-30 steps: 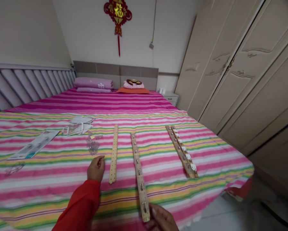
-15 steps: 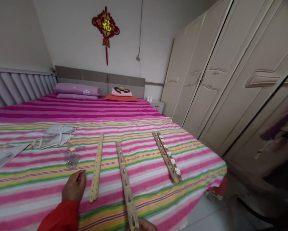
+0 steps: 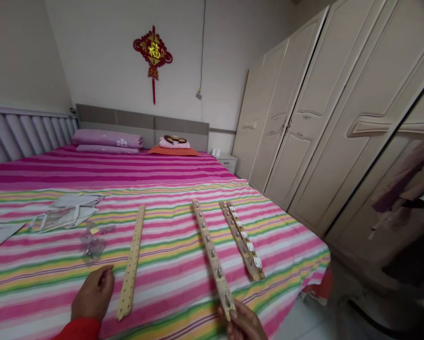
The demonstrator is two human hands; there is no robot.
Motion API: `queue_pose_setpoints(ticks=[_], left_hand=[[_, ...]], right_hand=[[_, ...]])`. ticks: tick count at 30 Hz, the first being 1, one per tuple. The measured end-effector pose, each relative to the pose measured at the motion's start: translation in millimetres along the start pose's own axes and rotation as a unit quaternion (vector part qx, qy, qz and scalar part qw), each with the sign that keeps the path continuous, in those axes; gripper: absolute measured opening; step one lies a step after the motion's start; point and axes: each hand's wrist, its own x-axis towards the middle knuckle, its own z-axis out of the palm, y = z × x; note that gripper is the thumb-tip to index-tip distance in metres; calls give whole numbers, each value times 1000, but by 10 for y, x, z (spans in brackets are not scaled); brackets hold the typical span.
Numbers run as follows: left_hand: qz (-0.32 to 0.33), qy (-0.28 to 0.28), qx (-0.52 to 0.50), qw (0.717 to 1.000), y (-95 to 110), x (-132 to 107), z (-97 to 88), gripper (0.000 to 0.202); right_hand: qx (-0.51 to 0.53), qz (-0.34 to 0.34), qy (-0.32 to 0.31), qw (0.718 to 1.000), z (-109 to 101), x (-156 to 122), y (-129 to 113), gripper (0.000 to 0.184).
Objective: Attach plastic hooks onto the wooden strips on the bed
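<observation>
My right hand grips the near end of a narrow wooden strip with a row of small metal fittings along its face. The strip slants up and to the left over the striped cloth. My left hand, in a red sleeve, is curled closed over the cloth, with nothing visible in its fingers. Just right of it lies a pale wooden strip with rows of small holes. Two more strips lie side by side at the right: one with metal fittings, one with white pieces along it.
Clear plastic bags lie beyond my left hand, with flat packets farther back. The striped cloth covers the bed. Folded purple bedding lies by the headboard. A wardrobe lines the right side.
My right hand has carried the strip with metal fittings to the right, closer to the pair of strips. My left hand sits slightly lower and farther left in view, still closed. The view has shifted slightly.
</observation>
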Motion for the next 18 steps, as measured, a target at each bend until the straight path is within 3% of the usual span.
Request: queue_pose_setpoints(ticks=[3, 7, 12, 18], left_hand=[[-9, -23, 0, 1000, -41, 43, -13, 31], [9, 11, 2, 1000, -22, 16, -8, 30], [9, 30, -1, 1000, 19, -38, 12, 30], [14, 24, -7, 1000, -81, 21, 38, 30]], right_hand=[[-5, -34, 33, 999, -18, 46, -227, 34], [-20, -58, 62, 996, -52, 100, -411, 33], [-21, -62, 76, 995, -105, 135, -464, 34], [2, -60, 91, 994, -180, 141, -488, 34]])
